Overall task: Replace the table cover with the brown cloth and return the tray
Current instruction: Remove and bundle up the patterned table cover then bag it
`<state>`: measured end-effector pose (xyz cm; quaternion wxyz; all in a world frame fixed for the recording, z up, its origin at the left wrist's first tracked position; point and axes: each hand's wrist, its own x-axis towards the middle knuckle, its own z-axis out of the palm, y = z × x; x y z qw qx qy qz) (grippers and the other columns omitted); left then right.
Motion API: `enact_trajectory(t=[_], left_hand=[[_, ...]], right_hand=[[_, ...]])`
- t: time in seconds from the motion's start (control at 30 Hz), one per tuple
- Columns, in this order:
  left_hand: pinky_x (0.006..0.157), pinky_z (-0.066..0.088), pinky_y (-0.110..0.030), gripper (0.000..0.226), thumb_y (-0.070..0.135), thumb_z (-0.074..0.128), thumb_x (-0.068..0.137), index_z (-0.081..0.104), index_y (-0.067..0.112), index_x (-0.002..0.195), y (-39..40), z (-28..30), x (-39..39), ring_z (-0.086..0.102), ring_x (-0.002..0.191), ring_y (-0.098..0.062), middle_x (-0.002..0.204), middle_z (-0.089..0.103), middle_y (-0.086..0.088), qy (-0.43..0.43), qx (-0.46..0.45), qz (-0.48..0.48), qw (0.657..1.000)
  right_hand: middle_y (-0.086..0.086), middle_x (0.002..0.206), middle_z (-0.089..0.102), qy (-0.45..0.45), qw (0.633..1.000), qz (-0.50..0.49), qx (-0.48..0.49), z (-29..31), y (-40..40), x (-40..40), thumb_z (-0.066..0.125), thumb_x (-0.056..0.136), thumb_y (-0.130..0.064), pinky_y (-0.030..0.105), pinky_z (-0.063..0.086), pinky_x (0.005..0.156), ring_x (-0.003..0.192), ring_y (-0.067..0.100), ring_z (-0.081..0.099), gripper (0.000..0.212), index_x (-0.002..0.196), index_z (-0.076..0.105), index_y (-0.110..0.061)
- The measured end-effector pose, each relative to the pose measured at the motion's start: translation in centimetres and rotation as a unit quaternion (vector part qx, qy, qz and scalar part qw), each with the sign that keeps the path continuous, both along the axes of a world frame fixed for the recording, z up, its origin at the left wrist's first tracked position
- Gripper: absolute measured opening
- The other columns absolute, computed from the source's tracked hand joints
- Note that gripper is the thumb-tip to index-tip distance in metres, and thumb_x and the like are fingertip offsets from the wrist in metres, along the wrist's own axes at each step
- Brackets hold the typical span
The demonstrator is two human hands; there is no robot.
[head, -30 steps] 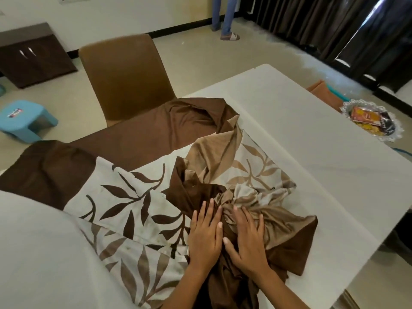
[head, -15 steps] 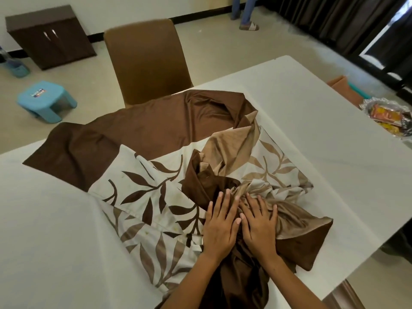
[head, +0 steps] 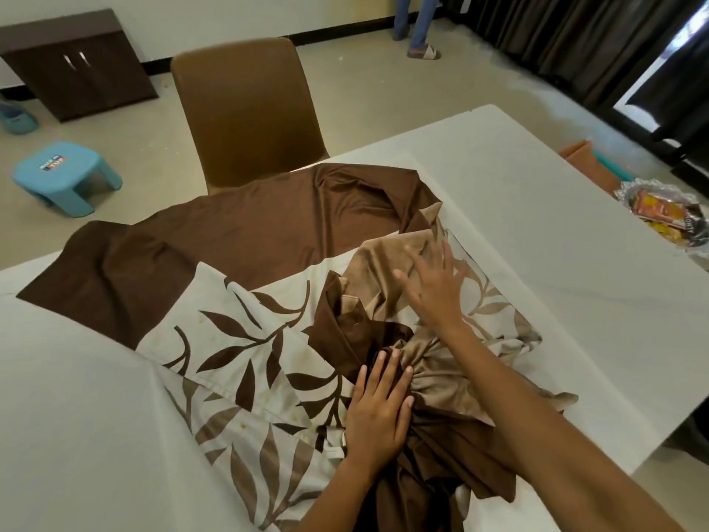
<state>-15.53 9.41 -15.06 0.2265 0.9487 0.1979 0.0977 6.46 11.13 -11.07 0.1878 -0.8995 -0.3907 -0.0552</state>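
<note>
1. The brown satin cloth with a cream leaf-print panel [head: 245, 339] lies partly spread on the white table [head: 537, 232], its long axis running from near right to far left.
2. The left hand [head: 378, 412] presses flat on the bunched near folds, fingers straight.
3. The right hand [head: 435, 289] hovers over the tan fold with fingers spread, gripping nothing.
4. A silver foil tray of snack packets [head: 667, 220] sits at the right table edge.

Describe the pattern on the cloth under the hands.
Head view: the brown cloth has plain dark brown panels and a cream panel printed with brown leaves.
</note>
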Motion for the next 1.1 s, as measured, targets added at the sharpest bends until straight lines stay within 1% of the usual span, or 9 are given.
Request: enact_trajectory(t=[0.23,0.33,0.4,0.5,0.6,0.77,0.9,1.0,1.1], left_hand=[[0.113,0.023,-0.038,0.045,0.037,0.025,0.101,0.052,0.024,0.135,0.1,-0.5,0.2,0.029,0.141,-0.019,0.15,0.037,-0.001,-0.014,0.004,0.004,1.0],[0.113,0.023,-0.038,0.045,0.037,0.025,0.101,0.052,0.024,0.135,0.2,-0.4,0.3,0.029,0.141,-0.019,0.15,0.037,-0.001,-0.007,0.004,0.002,1.0],[0.114,0.022,-0.037,0.046,0.037,0.025,0.101,0.051,0.023,0.136,0.2,-0.4,0.3,0.029,0.141,-0.019,0.15,0.037,-0.002,-0.01,0.006,0.001,1.0],[0.114,0.022,-0.036,0.046,0.036,0.024,0.102,0.049,0.021,0.138,0.2,-0.3,0.3,0.029,0.141,-0.019,0.151,0.034,-0.003,-0.009,0.006,0.0,1.0],[0.114,0.02,-0.037,0.048,0.037,0.023,0.102,0.042,0.02,0.142,0.2,-0.1,0.3,0.027,0.142,-0.021,0.155,0.027,-0.005,-0.009,0.019,0.002,1.0],[0.118,0.003,-0.034,0.061,0.045,0.017,0.102,0.004,0.013,0.152,-0.1,0.4,-0.1,0.004,0.147,-0.02,0.159,-0.002,-0.008,-0.06,0.054,0.029,0.996],[0.118,-0.003,-0.036,0.06,0.046,0.011,0.102,-0.002,0.015,0.152,-0.5,0.9,-0.2,-0.002,0.146,-0.019,0.16,-0.007,-0.004,-0.111,0.075,-0.03,0.991],[0.117,0.001,-0.036,0.057,0.045,0.01,0.101,0.012,0.021,0.152,-0.8,2.0,0.6,0.006,0.146,-0.018,0.16,0.007,-0.003,-0.077,0.056,-0.119,0.988],[0.117,0.011,-0.037,0.052,0.039,0.016,0.103,0.043,0.018,0.142,-0.3,1.9,1.4,0.02,0.144,-0.02,0.152,0.033,-0.005,-0.045,0.037,-0.16,0.985]], right_hand=[[0.007,0.158,-0.014,0.131,0.975,0.012,-0.177,-2.7,6.5,5.3,0.027,0.062,-0.094,0.07,-0.004,0.104,0.142,0.039,-0.013,0.101,0.147,-0.001,-0.046],[0.001,0.159,0.006,0.091,0.977,0.028,-0.192,-3.7,6.7,4.6,0.036,0.075,-0.082,0.067,0.0,0.107,0.145,0.034,0.0,0.083,0.147,0.02,-0.042],[-0.002,0.149,0.037,0.059,0.99,0.056,-0.114,-4.2,5.7,3.5,0.051,0.09,-0.052,0.061,0.02,0.109,0.139,0.027,0.028,0.05,0.135,0.049,-0.031],[0.003,0.108,0.07,0.039,0.994,0.103,0.016,-3.5,3.1,1.6,0.065,0.074,-0.006,0.036,0.055,0.078,0.098,0.027,0.065,0.032,0.102,0.073,-0.017],[0.003,0.094,0.073,0.02,0.989,0.137,0.06,-0.1,-0.4,-0.7,0.06,0.067,-0.004,0.028,0.056,0.064,0.081,0.024,0.068,0.029,0.09,0.075,-0.014],[0.007,0.104,0.07,-0.053,0.988,0.057,0.134,3.9,-9.7,-7.2,0.044,0.08,-0.005,0.028,0.051,0.082,0.095,0.019,0.062,0.036,0.102,0.072,-0.009],[0.001,0.109,0.067,-0.018,0.996,0.034,0.076,1.2,-15.7,-13.5,0.049,0.08,-0.012,0.041,0.031,0.109,0.108,0.016,0.055,0.033,0.107,0.069,-0.016],[0.001,0.122,0.062,0.046,0.996,0.071,0.031,-1.1,-17.7,-16.1,0.045,0.092,-0.024,0.038,0.013,0.117,0.124,0.015,0.046,0.031,0.115,0.064,-0.019],[0.003,0.131,0.054,0.062,0.992,0.073,0.086,-0.5,-18.7,-15.9,0.049,0.093,-0.023,0.049,0.025,0.112,0.133,0.018,0.039,0.025,0.112,0.065,-0.017]])
